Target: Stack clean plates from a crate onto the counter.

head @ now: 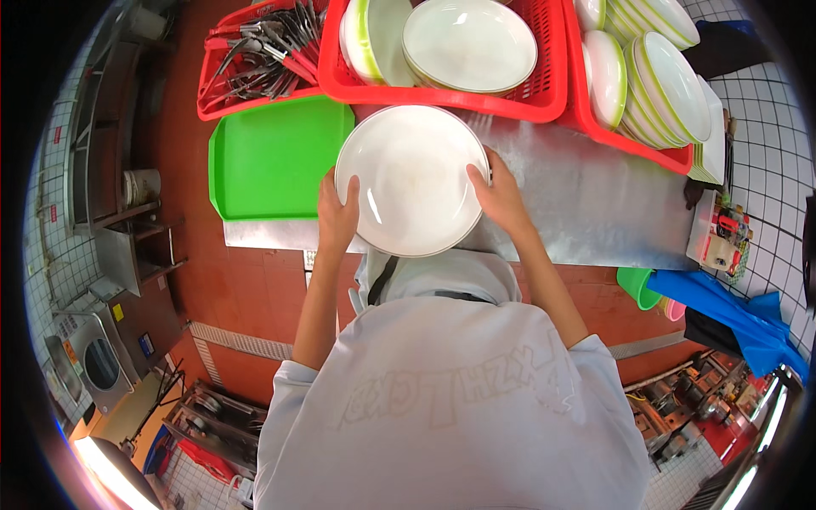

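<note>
Between my two hands is a large round white dish (414, 185) with a thin dark rim, held in front of my body near the table's front edge. My left hand (338, 207) grips its left side, thumb over the rim. On the opposite side my right hand (500, 191) holds the rim, thumb on top and fingers mostly behind. Just beyond the dish stands a red plastic basket (446, 102) with white bowls (470, 44) and green-edged dishes in it. A green plastic tray (280, 159) lies to the left, close to my left hand.
A red basket (203, 105) of cutlery (280, 54) stands at the back left. At the right, another red basket (644, 148) holds stacked green-rimmed plates (676, 86). All rest on a steel table (593, 197). A clear container (703, 233) sits at its right end, by the tiled wall (765, 127).
</note>
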The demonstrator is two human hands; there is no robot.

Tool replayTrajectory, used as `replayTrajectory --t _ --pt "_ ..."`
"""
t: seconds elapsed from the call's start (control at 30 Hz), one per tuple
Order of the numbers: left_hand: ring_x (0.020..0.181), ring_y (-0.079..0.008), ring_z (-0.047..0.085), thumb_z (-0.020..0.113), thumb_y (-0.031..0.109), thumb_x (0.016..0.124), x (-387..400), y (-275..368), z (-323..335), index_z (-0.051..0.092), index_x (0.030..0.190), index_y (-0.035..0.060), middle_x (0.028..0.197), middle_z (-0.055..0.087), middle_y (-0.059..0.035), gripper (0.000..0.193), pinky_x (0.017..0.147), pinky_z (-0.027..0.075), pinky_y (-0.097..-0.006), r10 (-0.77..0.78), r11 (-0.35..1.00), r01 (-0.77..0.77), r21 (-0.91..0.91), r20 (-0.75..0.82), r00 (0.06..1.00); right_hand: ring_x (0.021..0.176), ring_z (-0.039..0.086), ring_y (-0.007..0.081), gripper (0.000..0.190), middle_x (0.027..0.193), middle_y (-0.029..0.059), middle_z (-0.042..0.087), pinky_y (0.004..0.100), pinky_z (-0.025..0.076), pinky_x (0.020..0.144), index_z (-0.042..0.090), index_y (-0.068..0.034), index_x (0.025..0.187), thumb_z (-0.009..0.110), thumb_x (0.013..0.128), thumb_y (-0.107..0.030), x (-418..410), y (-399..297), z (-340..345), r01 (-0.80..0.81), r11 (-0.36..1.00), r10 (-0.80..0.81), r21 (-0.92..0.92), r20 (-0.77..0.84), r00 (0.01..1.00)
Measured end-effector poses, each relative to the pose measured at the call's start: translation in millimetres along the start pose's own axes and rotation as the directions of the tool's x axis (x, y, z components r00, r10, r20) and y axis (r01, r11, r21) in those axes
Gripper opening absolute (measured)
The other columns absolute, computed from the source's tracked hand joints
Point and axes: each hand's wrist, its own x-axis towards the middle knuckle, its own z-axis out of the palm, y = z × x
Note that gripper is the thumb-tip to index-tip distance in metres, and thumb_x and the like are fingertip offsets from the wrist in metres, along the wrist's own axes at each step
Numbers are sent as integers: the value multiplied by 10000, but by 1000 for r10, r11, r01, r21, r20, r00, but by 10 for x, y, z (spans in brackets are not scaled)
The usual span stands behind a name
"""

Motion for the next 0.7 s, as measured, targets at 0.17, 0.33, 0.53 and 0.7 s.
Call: replayTrajectory --t 0.17,0.33,0.53,0.7 --pt "1101 -355 595 557 225 980 43 85 22 507 1298 -31 1208 611 -228 411 962 452 -407 -288 935 309 -176 136 948 1237 534 343 565 1344 235 539 400 401 1055 443 40 1379 595 937 -277 8 -16 7 -30 998 31 -46 29 999" --pt "1095 -355 598 556 200 980 45 103 -25 500 1289 -50 1192 615 -229 401 949 458 -406 -223 971 233 -64 133 966 1246 520 355 584 1346 236 531 410 411 1044 450 30 1379 605 932 -312 11 76 16 9 998 -8 -61 7 1000" --pt "1082 -333 590 588 140 957 178 138 -122 520 1253 -43 1131 621 -211 354 898 479 -406 -106 991 111 -75 75 992 1035 639 271 466 1197 193 633 357 521 855 541 16 1299 604 946 -283 55 -97 -339 -13 993 18 121 -34 999" --pt "1038 -332 601 609 98 930 607 531 -167 546 1216 -26 1098 621 -193 318 833 499 -402 196 977 -198 81 40 980 889 675 205 292 984 127 709 320 529 779 647 1 1147 592 961 -216 324 -119 -735 154 985 -147 72 -100 984"
